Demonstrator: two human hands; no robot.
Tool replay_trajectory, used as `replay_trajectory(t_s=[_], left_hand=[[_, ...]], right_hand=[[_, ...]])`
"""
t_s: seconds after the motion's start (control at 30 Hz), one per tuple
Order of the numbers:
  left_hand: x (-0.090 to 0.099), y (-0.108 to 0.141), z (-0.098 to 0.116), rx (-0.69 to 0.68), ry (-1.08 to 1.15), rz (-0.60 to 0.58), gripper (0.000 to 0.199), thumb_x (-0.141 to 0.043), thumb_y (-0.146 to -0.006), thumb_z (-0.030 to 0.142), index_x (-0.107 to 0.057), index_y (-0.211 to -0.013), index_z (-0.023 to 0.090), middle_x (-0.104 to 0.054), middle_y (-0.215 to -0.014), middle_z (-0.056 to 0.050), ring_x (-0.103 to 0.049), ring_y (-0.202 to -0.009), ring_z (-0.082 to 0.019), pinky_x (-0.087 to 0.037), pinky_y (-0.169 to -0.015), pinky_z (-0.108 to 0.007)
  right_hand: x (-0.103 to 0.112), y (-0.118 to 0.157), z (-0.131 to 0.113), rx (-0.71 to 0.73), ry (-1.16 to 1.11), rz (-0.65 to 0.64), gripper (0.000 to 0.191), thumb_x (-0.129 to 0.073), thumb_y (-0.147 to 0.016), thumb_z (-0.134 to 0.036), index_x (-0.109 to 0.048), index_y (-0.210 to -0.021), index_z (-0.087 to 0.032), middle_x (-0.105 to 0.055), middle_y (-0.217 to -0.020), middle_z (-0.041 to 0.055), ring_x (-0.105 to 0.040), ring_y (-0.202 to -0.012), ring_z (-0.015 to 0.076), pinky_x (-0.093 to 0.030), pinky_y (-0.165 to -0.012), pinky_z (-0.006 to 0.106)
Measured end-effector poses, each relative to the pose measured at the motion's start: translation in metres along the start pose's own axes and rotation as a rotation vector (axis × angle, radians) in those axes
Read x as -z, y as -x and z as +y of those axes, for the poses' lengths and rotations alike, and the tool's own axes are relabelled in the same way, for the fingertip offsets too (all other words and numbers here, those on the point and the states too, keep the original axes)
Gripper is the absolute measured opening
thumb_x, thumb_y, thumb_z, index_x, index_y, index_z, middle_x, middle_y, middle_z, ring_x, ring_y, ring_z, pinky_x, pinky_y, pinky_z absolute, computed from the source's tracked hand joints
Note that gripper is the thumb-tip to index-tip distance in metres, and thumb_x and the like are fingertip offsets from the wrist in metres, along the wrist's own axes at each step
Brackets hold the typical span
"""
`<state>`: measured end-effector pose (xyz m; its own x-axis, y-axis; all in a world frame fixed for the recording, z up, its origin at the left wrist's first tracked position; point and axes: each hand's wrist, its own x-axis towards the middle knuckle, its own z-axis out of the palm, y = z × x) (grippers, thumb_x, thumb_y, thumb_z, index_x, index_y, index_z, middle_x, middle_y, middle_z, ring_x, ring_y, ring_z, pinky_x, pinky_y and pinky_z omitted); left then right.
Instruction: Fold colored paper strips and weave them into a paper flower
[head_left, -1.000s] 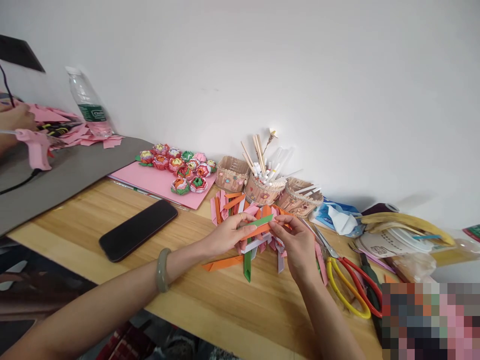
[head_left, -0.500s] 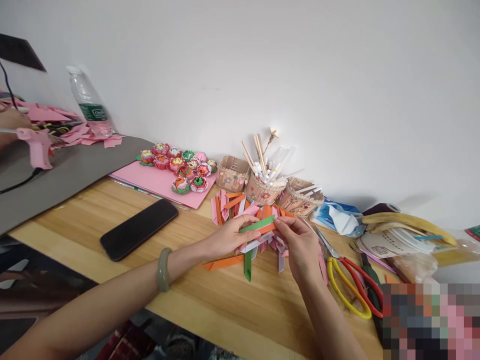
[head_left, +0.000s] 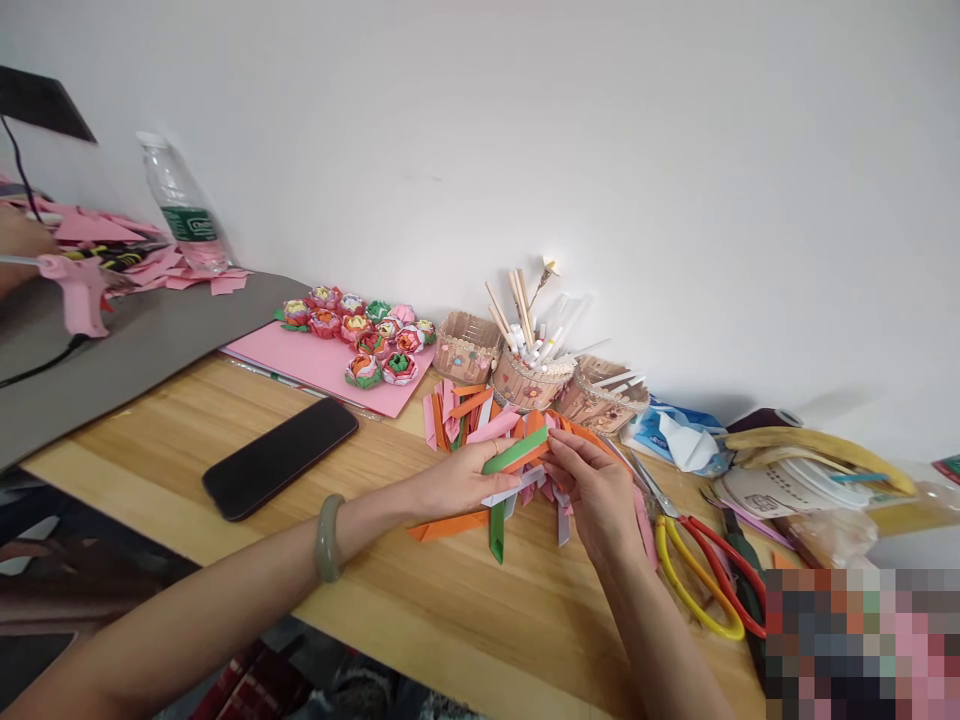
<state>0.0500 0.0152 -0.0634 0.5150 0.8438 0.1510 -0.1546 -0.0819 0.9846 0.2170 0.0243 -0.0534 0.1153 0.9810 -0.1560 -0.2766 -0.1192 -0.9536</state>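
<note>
Between my two hands is a folded paper strip (head_left: 517, 450), green on one face with orange along its lower edge. My left hand (head_left: 469, 475) is closed on its left end, thumb on top. The fingertips of my right hand (head_left: 592, 485) pinch its right end. Beneath and behind the hands lies a loose pile of folded paper strips (head_left: 469, 405) in orange, pink, lilac and green. A green strip (head_left: 496, 532) and an orange strip (head_left: 448, 526) stick out toward me on the wooden table (head_left: 360, 590).
Scissors (head_left: 701, 570) lie right of my right hand. Behind stand small decorated baskets (head_left: 466, 348), one holding sticks and pens. Paper flowers (head_left: 356, 328) sit on pink sheets (head_left: 277, 352), near a phone (head_left: 281, 458). Far left, another person's hand (head_left: 22, 240) is by a pink glue gun (head_left: 82, 295).
The fingers of both hands have shifted slightly on the green and orange strip, which stays in nearly the same place. The rest of the table looks unchanged.
</note>
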Motion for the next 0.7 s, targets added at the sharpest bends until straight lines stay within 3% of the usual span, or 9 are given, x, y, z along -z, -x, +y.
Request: replay_trajectory(t_s=[0.1,0.2,0.33,0.43,0.5,0.7], left_hand=[[0.002,-0.001,-0.004,0.023,-0.075,-0.090,0.040,-0.049,-0.082,0.034,-0.052,-0.120,0.021,-0.055,-0.120,-0.009,-0.052,-0.108,-0.022,-0.040,-0.090,-0.033],[0.003,-0.001,-0.007,0.028,-0.073,-0.109,0.041,-0.047,-0.084,0.032,-0.050,-0.122,0.020,-0.057,-0.116,-0.009,-0.054,-0.103,-0.020,-0.041,-0.086,-0.031],[0.001,0.000,0.000,0.121,-0.039,-0.074,0.032,-0.049,-0.082,0.030,-0.056,-0.111,0.016,-0.061,-0.095,-0.007,-0.057,-0.081,-0.015,-0.042,-0.067,-0.024],[-0.001,0.000,0.006,0.248,0.040,-0.058,0.023,-0.050,-0.081,0.029,-0.058,-0.095,0.013,-0.057,-0.072,-0.001,-0.044,-0.051,-0.006,-0.032,-0.048,-0.019],[-0.001,0.000,0.008,0.283,0.101,-0.095,0.021,-0.050,-0.081,0.030,-0.056,-0.092,0.013,-0.053,-0.065,0.002,-0.032,-0.041,-0.002,-0.023,-0.041,-0.019],[0.005,0.001,0.007,0.326,0.189,-0.216,0.020,-0.052,-0.081,0.033,-0.052,-0.089,0.014,-0.040,-0.057,0.006,-0.022,-0.038,-0.001,-0.011,-0.037,-0.018]], right_hand=[[-0.001,0.000,0.000,0.004,0.023,-0.016,0.030,-0.079,-0.051,-0.026,-0.071,-0.078,-0.016,-0.069,-0.070,0.0006,-0.061,-0.058,0.0079,-0.052,-0.056,0.015],[-0.002,0.001,-0.001,0.016,0.024,-0.047,0.031,-0.079,-0.052,-0.026,-0.069,-0.080,-0.016,-0.069,-0.072,0.0006,-0.061,-0.059,0.0082,-0.051,-0.055,0.016],[-0.003,0.004,-0.002,0.059,0.006,-0.077,0.032,-0.078,-0.055,-0.025,-0.067,-0.084,-0.017,-0.067,-0.074,-0.0005,-0.061,-0.060,0.0084,-0.051,-0.058,0.018],[-0.003,0.006,-0.002,0.084,0.025,-0.104,0.034,-0.077,-0.057,-0.027,-0.065,-0.088,-0.018,-0.067,-0.079,0.0013,-0.062,-0.068,0.0110,-0.051,-0.061,0.021],[-0.003,0.006,-0.001,0.095,0.051,-0.132,0.035,-0.076,-0.059,-0.028,-0.063,-0.090,-0.018,-0.066,-0.085,0.0027,-0.062,-0.070,0.0126,-0.050,-0.059,0.022],[-0.002,0.006,-0.001,0.118,0.121,-0.171,0.043,-0.075,-0.061,-0.031,-0.060,-0.100,-0.021,-0.060,-0.083,-0.0008,-0.052,-0.049,0.0069,-0.037,-0.039,0.019]])
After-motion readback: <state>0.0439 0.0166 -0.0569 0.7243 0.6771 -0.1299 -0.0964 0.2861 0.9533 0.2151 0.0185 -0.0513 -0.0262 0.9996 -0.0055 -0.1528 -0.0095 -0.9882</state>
